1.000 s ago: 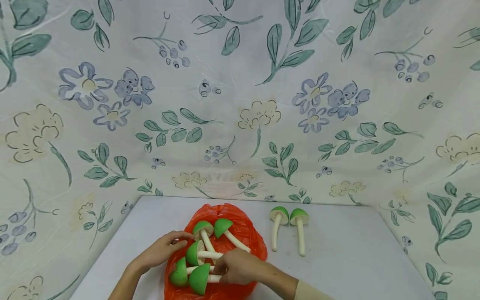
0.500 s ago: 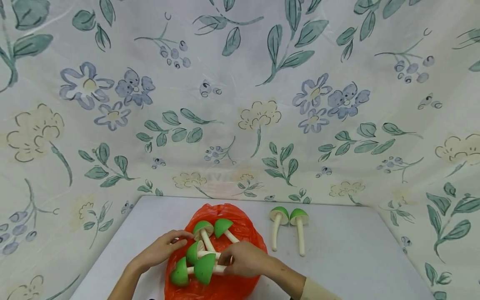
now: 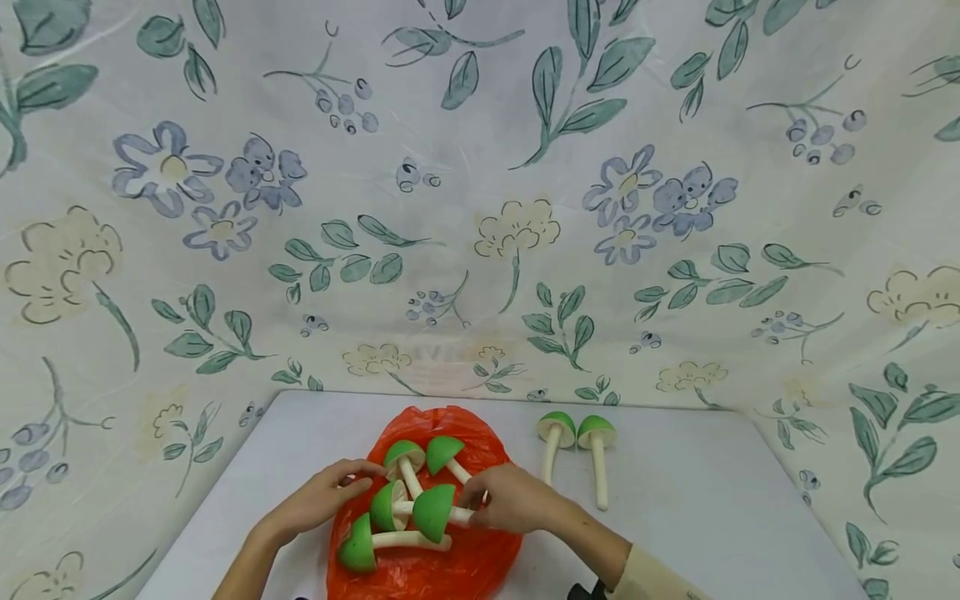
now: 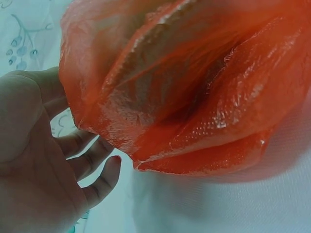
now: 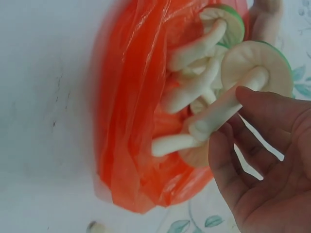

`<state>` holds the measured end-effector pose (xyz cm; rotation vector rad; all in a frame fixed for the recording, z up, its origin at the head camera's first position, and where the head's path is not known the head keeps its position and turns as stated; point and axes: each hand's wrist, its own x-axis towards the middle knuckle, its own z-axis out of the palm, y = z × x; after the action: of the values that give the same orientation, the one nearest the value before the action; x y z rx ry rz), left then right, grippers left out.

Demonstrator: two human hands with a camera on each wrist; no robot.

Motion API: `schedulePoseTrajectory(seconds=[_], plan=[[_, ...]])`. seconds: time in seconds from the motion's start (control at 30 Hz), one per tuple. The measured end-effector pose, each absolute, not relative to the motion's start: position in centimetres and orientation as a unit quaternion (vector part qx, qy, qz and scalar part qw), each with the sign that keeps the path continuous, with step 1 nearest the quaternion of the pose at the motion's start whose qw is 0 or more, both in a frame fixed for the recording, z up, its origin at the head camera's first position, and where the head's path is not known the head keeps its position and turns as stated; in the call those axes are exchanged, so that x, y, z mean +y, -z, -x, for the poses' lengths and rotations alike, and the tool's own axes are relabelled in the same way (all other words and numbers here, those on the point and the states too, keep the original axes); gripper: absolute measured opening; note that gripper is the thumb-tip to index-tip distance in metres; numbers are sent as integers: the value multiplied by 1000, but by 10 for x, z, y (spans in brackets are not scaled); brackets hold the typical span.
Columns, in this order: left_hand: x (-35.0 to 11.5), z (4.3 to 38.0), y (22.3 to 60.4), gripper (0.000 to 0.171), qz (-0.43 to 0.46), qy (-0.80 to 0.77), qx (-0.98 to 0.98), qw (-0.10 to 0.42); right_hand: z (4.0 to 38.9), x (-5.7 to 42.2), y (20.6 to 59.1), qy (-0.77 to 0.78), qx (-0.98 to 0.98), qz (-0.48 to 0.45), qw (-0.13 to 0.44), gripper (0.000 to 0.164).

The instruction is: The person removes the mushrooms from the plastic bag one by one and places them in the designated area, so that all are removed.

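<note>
By the stem, near its middle, my right hand (image 3: 513,500) pinches a toy mushroom (image 3: 433,512) with a green cap, lifted above the red plastic bag (image 3: 480,429). In the right wrist view the thumb and fingertips meet on the mushroom's white stem (image 5: 218,114). Several similar mushrooms lie in the opened bag; one green-capped mushroom (image 3: 358,546) is at its near left. My left hand (image 3: 318,500) rests at the bag's left rim, beside the upper-left mushroom (image 3: 405,457). The left wrist view shows its fingers loosely bent, some tips hidden behind the red plastic (image 4: 194,97).
Two mushrooms, a left one (image 3: 557,432) and a right one (image 3: 598,446), lie side by side right of the bag, caps away from me. The white table (image 3: 697,500) ends at a wall of floral cloth (image 3: 480,317).
My right hand has moved up and to the right with the mushroom, uncovering the stem of the one at the near left. The left hand has stayed at the bag's rim.
</note>
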<state>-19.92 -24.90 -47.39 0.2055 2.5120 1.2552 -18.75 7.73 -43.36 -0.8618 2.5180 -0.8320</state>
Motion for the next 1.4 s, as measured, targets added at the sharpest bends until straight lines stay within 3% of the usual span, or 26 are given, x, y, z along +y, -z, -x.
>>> schedulePoseTrajectory(seconds=[0.67,1.4], plan=[[-252,200,478,26,-77,-441,880,162,200,132,444,325,897,252,161,12],[-249,202,478,25,-79,-437,882,161,217,210,432,358,910,187,88,22]])
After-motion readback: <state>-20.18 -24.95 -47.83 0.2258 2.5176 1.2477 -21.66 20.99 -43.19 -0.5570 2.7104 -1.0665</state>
